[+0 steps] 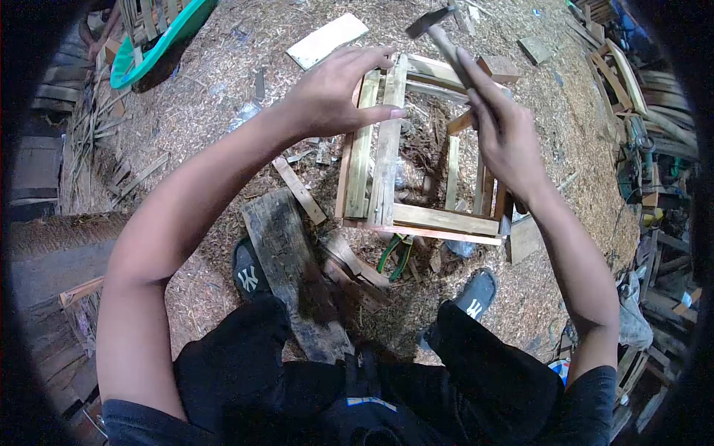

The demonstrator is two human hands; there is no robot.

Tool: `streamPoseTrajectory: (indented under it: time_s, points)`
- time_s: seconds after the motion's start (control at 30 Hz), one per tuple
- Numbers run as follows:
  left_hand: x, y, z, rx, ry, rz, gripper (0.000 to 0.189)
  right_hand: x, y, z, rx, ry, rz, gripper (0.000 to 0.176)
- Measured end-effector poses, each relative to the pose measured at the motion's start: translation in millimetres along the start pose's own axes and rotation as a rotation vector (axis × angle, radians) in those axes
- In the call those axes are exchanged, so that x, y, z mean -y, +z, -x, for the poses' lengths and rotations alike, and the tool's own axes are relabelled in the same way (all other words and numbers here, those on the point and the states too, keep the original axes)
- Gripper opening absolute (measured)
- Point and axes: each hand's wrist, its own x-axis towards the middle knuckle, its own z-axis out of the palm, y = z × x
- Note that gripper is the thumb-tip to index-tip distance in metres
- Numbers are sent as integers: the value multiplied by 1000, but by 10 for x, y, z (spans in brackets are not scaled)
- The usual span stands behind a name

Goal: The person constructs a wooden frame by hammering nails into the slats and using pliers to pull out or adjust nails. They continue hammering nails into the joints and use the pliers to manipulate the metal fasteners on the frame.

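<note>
A slatted wooden frame (387, 163), like a small crate, stands before me with its middle open. My left hand (335, 89) steadies it at the far left corner, thumb across the upper slat and fingers over the far end. Raised over the far right side of the frame is a hammer (446, 46), its metal head up and to the left. My right hand (509, 137) grips its handle, and the head is apart from the wood. Any nail under my left fingers is too small to make out.
Wood shavings cover the ground. A thick plank (286, 253) runs between my feet, near green-handled pliers (394, 256) and offcuts. A pale board (327, 41) lies beyond. Wood is piled at both sides, with a green curved rim (167, 44) upper left and part of another person beside it.
</note>
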Motion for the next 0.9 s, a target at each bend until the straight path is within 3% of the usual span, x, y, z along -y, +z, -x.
streamPoseTrajectory:
  time_s: [0.1, 0.13, 0.17, 0.27, 0.37, 0.4, 0.5, 0.53, 0.57, 0.63, 0.83, 0.9]
  points:
    - [-24, -32, -16, 34, -21, 11, 62, -89, 80, -32, 55, -145, 87, 55]
    - [-11, -17, -21, 36, -15, 33, 62, 26, 8, -24, 126, 23, 46, 54]
    - [4, -3, -14, 38, -12, 55, 62, 3, 27, -17, 128, 25, 43, 54]
    - [12, 13, -1, -1, 25, 38, 63, -47, 87, -11, -153, -108, -68, 50]
    - [-5, -4, -4, -6, 23, 2, 64, -134, 150, 10, -37, -212, 144, 51]
    - [-1, -5, -18, -3, 28, 2, 64, -44, 76, 1, 76, -37, 119, 52]
    - [20, 3, 2, 14, 19, 31, 64, 79, -4, -4, 22, 100, 78, 53]
    - [20, 16, 2, 1, 18, 21, 64, -16, 69, 6, -154, -84, 48, 54]
    - [21, 23, -1, -15, 19, 13, 64, -29, 59, 6, -152, -87, 48, 54]
    - [-5, -25, 7, -3, 24, 5, 64, -33, 25, 13, 103, -13, 86, 58]
    - [28, 17, 2, 1, 15, 22, 66, -75, -9, 21, 26, -102, 60, 70]
    - [22, -1, 2, -6, 37, 26, 66, -71, -115, 38, 86, -208, 218, 73]
